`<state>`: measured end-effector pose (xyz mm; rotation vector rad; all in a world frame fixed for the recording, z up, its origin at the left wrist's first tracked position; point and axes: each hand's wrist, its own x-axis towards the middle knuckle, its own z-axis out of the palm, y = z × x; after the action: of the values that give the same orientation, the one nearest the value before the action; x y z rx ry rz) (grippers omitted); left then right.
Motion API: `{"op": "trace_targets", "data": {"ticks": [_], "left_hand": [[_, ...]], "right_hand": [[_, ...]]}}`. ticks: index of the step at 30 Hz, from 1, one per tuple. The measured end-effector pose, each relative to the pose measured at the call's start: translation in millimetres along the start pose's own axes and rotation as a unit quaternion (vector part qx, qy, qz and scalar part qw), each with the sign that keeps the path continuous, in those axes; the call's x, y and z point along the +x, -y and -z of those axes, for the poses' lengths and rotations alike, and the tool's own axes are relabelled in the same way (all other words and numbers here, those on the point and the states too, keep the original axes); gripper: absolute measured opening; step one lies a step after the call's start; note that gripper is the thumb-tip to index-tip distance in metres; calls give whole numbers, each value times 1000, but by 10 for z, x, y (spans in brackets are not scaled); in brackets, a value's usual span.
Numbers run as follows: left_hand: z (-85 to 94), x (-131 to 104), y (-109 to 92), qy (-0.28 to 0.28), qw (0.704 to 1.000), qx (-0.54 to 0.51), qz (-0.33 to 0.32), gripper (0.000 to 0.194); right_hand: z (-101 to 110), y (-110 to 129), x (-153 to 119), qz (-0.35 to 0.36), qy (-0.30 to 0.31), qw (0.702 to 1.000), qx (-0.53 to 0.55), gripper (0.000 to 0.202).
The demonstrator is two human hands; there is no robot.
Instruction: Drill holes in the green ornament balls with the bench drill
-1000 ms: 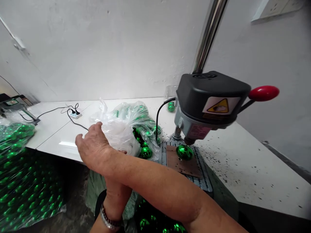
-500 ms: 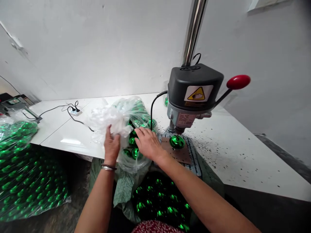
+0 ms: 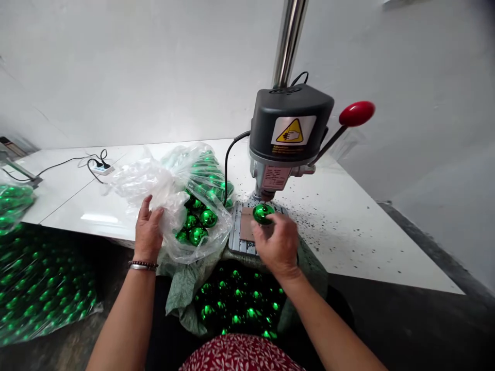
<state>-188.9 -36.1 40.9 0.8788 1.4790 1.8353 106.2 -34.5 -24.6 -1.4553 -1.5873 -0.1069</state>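
under the drill press [image 3: 290, 129], a shiny green ball ornament [image 3: 263, 213] sits over the brown board, with the right hand [image 3: 276, 242] curled loosely at it, fingers at its near side. left hand's [image 3: 149, 229] fingers are pinching the crumpled clear plastic bag [image 3: 166, 196] on the white tabletop [image 3: 93, 201].

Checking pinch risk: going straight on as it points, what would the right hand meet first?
The right hand would likely meet the green ball under the drill chuck; whether they touch now is unclear.
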Motion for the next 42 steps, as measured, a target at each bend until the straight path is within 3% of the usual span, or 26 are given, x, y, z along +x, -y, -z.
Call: {"op": "trace_targets", "data": {"ticks": [3,5,8,10,11,13,15,17,23,26,28,31,33,35,38,40,42], "left_hand": [[22,-22,-23,-2,993,101,-59,69],[39,-78,-56,-21,973,201,-114,61],[31,-266,-155,-53,912,338,-228,52],[-21,-446,-224,-63,873,374,-307,46],[-64,-537,-246,-48,861,379,-336,42],[-176,-675,-249,40,850,388,-355,33],[-310,-715,-194,153,838,412,-324,32],[-454,-655,-104,214,819,463,-264,38],[-843,-383,46,258,721,634,-107,53],[-903,-389,29,279,682,673,-59,50],[-847,-444,2,270,705,652,-74,46],[-664,-594,-55,243,815,512,-124,54],[-558,-728,-87,265,890,360,-93,59],[-526,-863,-91,303,927,219,-22,62],[-631,-1034,-13,325,938,74,96,64],[-754,-1133,89,340,921,12,191,57],[-866,-1242,206,366,898,-4,244,46]], "right_hand": [[1,-264,229,-41,20,999,14,70],[-86,-339,316,-42,71,996,33,65],[-196,-356,294,-46,128,990,47,55],[-211,-354,229,-51,140,988,48,56],[-200,-356,198,-52,142,987,48,58],[-141,-367,151,-53,142,987,50,60],[-35,-370,103,-51,142,987,52,59],[110,-343,11,-45,143,987,56,59],[486,-86,-581,47,224,967,109,55],[537,-61,-750,57,251,959,123,53],[573,-125,-731,35,251,960,121,48],[679,-255,-573,-7,253,960,119,42],[761,-299,-453,-28,260,958,119,39],[819,-289,-359,-38,267,955,121,37],[832,-201,-293,-42,260,957,123,36],[804,-126,-292,-37,247,960,124,38],[765,-64,-318,-14,244,961,129,44]]}}
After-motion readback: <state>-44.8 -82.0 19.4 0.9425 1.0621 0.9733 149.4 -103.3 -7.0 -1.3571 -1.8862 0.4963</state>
